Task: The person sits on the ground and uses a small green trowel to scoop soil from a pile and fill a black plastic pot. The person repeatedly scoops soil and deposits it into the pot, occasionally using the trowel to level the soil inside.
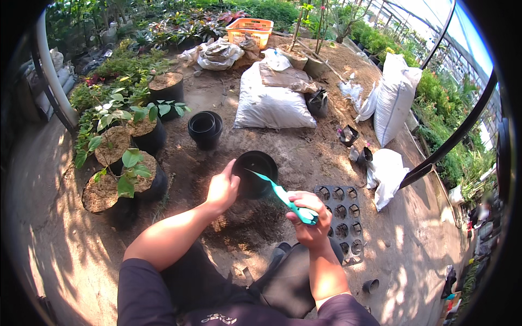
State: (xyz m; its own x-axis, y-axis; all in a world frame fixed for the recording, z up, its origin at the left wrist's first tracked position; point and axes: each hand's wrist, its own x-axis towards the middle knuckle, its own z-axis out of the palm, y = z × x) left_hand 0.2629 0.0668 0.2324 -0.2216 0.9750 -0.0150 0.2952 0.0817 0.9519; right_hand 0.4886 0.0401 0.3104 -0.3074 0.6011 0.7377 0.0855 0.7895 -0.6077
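My left hand (223, 185) grips the left rim of a round black plastic plant pot (257, 179), which is tipped so that its opening faces me. In my right hand (312, 218) is a teal garden hand tool (278, 191), perhaps a trowel seen edge-on. Its narrow tip points up and left, over the opening of the pot. The pot's inside is dark, and I cannot tell what lies at its bottom. Loose dark soil (244, 224) covers the ground below the pot, between my legs.
Potted leafy plants (132, 171) stand at left near nested black pots (205, 129). A full white sack (273, 102) lies ahead, another white sack (393, 98) stands at right. A black cell tray (341, 216) lies by my right arm; an orange crate (249, 32) sits farther back.
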